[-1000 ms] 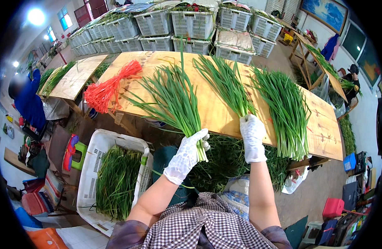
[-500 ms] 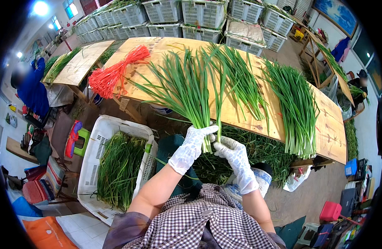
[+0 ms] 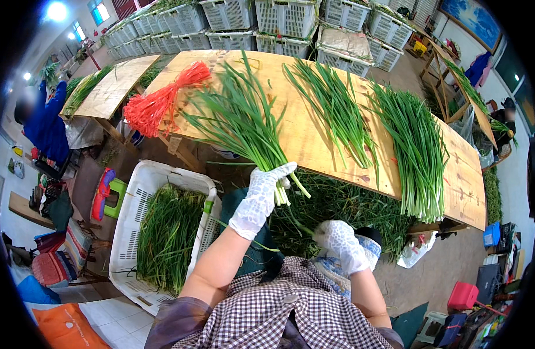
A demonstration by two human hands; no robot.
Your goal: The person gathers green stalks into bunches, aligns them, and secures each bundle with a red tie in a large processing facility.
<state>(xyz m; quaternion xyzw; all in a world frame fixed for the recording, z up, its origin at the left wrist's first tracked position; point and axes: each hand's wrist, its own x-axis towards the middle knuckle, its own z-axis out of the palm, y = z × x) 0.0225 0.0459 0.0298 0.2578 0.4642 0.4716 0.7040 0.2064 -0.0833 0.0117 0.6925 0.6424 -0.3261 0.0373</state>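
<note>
"question first: what is the left hand (image 3: 264, 189) holding?"

"the long-leaved bunch (image 3: 241, 125). its gloved fingers are wrapped around it near the pale stem ends, which poke out below the fist. the leaves fan up and to the left, over the wooden table (image 3: 462, 195)."

"and the right hand (image 3: 341, 243)?"

"lower down, just beyond the checked garment (image 3: 261, 317) and well apart from the left. it's gloved too, a bit blurred, with the fingers curled closed on a thin green stalk (image 3: 302, 225)."

"what's lying on the table?"

"to the right of the held bunch there's a smaller, looser bunch (image 3: 337, 110), then a thick bunch (image 3: 416, 154) with its white ends by the near edge. toward the left end sits a sheaf of red strips (image 3: 148, 113)."

"and below?"

"a white crate (image 3: 121, 244) on the left with a pile of greens (image 3: 168, 241) in it, and a darker heap (image 3: 352, 200) under the table."

"anyone else about?"

"a person in blue (image 3: 46, 134) at the far left, and stacked crates (image 3: 285, 20) stand beyond the table."
</note>
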